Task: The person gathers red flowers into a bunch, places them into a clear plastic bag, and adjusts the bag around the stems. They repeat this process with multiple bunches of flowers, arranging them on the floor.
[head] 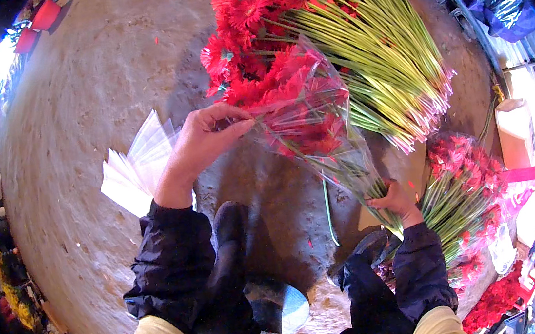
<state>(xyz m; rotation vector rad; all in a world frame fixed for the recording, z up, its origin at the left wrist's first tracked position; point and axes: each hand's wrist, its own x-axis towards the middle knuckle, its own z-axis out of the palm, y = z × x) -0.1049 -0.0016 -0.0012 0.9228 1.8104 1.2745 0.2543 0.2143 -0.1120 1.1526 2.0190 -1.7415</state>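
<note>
A bunch of red gerbera daisies (317,126) in a clear plastic sleeve lies slanted across the middle, blooms to the upper left. My right hand (395,202) is closed around its stems at the lower end. With thumb and fingertips, my left hand (223,127) pinches the sleeve's edge beside the blooms. Beyond the bunch lies a large heap of loose red gerberas, their long green stems (383,55) pointing to the lower right. A fan of clear plastic sleeves (136,167) rests partly behind my left wrist.
Wrapped red gerbera bunches (466,174) lie to the right of my right hand. A single green stem (329,214) is on the floor between my feet. Red containers (46,15) stand at the far upper left. More red flowers (498,304) sit at the lower right.
</note>
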